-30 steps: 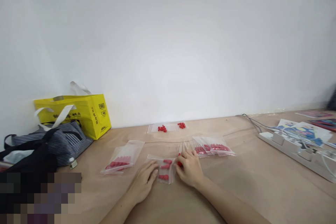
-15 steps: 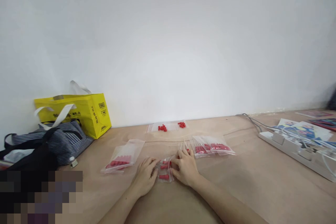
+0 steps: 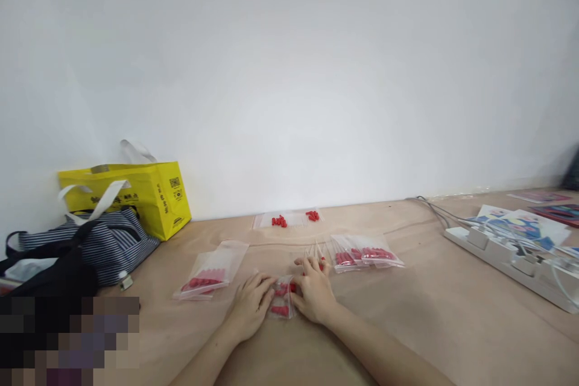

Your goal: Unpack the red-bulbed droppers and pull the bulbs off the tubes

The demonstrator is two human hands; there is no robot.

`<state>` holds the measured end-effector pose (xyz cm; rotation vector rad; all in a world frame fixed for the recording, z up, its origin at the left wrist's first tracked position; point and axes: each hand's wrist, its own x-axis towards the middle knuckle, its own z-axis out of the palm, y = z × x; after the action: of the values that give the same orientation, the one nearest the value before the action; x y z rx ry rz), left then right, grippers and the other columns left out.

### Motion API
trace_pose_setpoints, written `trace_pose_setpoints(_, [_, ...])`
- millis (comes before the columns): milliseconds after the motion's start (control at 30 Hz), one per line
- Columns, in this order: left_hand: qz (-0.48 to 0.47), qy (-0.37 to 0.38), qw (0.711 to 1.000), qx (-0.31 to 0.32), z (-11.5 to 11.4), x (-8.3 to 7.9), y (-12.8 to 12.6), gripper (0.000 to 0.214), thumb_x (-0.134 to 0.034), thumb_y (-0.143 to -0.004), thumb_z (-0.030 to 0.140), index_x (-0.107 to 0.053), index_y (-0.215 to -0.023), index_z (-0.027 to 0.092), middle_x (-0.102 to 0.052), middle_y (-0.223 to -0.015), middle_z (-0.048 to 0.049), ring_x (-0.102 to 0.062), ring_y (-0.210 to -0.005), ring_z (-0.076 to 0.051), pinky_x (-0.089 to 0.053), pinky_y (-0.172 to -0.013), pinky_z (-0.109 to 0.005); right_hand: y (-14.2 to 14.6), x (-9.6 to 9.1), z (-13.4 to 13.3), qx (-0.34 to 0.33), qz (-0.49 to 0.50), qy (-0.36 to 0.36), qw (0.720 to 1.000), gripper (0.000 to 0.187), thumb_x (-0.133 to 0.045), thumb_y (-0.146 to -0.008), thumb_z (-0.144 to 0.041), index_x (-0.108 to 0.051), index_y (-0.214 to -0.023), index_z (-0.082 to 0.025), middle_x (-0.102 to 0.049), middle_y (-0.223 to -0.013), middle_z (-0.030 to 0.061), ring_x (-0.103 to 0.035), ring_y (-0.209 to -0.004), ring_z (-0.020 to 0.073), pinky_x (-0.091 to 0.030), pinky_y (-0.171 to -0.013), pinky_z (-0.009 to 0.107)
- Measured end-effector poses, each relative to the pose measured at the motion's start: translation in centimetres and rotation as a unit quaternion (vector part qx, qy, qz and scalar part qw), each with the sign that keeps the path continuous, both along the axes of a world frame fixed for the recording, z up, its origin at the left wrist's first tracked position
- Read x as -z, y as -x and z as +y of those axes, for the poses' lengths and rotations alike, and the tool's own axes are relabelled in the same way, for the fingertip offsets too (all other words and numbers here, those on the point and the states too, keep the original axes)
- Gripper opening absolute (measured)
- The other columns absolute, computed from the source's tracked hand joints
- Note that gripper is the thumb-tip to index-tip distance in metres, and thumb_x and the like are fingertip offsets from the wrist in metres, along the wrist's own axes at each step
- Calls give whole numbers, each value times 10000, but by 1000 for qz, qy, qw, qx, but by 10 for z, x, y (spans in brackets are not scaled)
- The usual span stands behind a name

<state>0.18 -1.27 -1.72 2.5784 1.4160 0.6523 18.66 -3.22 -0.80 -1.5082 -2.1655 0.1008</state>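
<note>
L hand (image 3: 251,306): fingers close together, bent, tips at L edge of a small clear plastic zip bag (image 3: 281,300) w/ red tapered pcs (image 3: 280,310) inside; can't tell if they pinch it. R hand (image 3: 316,292): thumb & index at bag's R side, by a red pc; can't tell if clamped on it. Bag lies flat btwn the hands. Just beyond R fingers: thin pale pointed sticks (image 3: 316,248). Near R: overlapping clear bags of red pcs (image 3: 362,253). Near L: more clear plastic bags (image 3: 230,253), red inside. Nr wall: flat transparent bag (image 3: 296,219), two red clusters on it. Far L: yellow carrier bag w/ white handles (image 3: 165,205). Far R: long white power strip (image 3: 493,265).
</note>
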Motion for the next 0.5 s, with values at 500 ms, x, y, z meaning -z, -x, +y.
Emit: trace_pose_setpoints(500, [10,12,999,-35,1,0,8,326,-333,-844,269,-574,-1063,245,-562,-1084,-31,-497,-1014,-190,-377,-905,-358,-37,-10,-23,6,-21,11,1000,215,-629,-606,-379,-591,-705,-192,-555,-899,32,-420,-934,219,-213,-816,378])
